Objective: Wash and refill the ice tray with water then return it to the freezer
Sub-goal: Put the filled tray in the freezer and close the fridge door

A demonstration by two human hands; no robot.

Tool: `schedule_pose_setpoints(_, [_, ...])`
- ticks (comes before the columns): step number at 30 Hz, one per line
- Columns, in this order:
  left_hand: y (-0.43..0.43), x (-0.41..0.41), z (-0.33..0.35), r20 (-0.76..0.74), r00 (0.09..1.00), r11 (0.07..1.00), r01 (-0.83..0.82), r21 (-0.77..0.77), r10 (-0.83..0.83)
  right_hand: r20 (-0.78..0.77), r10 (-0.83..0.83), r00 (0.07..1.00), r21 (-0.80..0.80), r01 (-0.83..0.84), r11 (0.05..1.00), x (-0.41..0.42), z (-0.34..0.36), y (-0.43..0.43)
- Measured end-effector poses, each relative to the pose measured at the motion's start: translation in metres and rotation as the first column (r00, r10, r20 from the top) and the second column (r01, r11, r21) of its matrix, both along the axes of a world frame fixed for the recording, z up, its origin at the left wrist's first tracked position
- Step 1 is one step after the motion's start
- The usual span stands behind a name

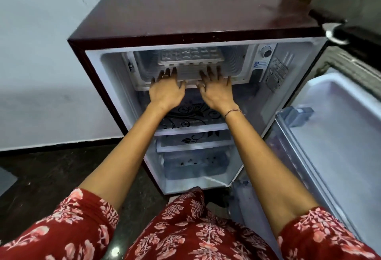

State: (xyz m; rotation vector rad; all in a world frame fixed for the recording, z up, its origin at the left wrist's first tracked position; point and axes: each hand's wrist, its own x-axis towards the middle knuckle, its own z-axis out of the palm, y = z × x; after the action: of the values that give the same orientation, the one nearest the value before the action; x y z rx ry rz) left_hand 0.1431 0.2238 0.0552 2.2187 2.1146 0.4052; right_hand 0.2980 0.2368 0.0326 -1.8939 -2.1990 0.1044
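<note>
A white ice tray (190, 56) lies flat inside the freezer compartment (144, 68) at the top of a small maroon fridge (193, 12). Both arms reach into the compartment's mouth. My left hand (167, 86) has straight, spread fingers whose tips touch the tray's near left edge. My right hand (215, 87) lies the same way, fingertips at the tray's near right edge. Neither hand curls round the tray. A ring shows on the left hand and a thin bracelet on the right wrist.
The fridge door (338, 127) hangs open to the right, with a door shelf (296, 115). Below the freezer are glass shelves (191, 127) with a black floral print and a clear crisper drawer (195, 167). A thermostat dial (267, 52) sits right of the freezer. Pale wall at the left, dark floor (51, 177).
</note>
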Motion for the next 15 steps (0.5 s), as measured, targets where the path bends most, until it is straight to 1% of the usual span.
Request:
schedule_pose_setpoints(1, [-0.003,0.000,-0.002,0.010,1.000,1.000,-0.006,-0.009,0.007,-0.019,-0.007,1.000,-0.015,0.007,1.000,-0.002,-0.001,-0.003])
schedule_pose_setpoints(3, [-0.047,0.001,0.009,0.024,0.999,1.000,-0.028,-0.007,0.028,-0.033,0.024,0.999,-0.031,-0.025,0.999,0.002,0.012,-0.042])
schedule_pose_setpoints(6, [-0.067,0.001,0.005,0.044,0.998,0.998,-0.046,-0.036,0.048,-0.049,0.027,0.998,-0.080,-0.031,0.996,0.001,0.011,-0.061])
schedule_pose_setpoints(11, [-0.115,0.005,0.007,0.090,0.993,0.993,-0.063,-0.100,0.072,-0.139,0.020,0.990,-0.087,-0.032,0.996,0.006,0.017,-0.116])
schedule_pose_setpoints(13, [-0.131,0.008,0.008,0.114,0.991,0.991,-0.063,-0.117,0.077,-0.152,0.021,0.988,-0.092,-0.036,0.995,0.009,0.019,-0.136])
schedule_pose_setpoints(15, [-0.150,0.013,0.012,0.148,0.985,0.992,-0.068,-0.108,0.084,-0.173,0.016,0.985,-0.089,-0.032,0.995,0.010,0.024,-0.157])
